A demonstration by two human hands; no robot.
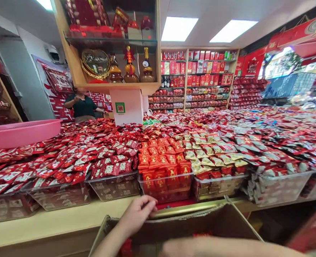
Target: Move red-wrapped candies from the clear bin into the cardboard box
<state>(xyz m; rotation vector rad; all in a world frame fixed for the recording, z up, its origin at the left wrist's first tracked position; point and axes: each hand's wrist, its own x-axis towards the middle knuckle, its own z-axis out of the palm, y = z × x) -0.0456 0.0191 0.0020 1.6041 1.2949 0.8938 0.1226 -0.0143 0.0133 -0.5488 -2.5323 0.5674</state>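
My left hand (138, 212) is above the far edge of an open cardboard box (214, 219), its fingers curled in and nothing showing between them. Just beyond it stands a clear plastic bin (164, 191) heaped with red packets with gold lettering (160, 160). Low in the frame, my right hand (178, 248) reaches across the box opening, smeared by motion with its fingers hidden. Inside the box, some red packets (127, 247) show at the lower left, and a bit of red (202, 235) shows further right.
Clear bins of wrapped packets line the counter edge (58, 223), including maroon ones (115, 166) and cream-and-red ones (208, 151). A pink basin (24, 134) rests on the packets at left. A display cabinet (109, 85) overhangs the counter. A person (84, 107) stands behind at left.
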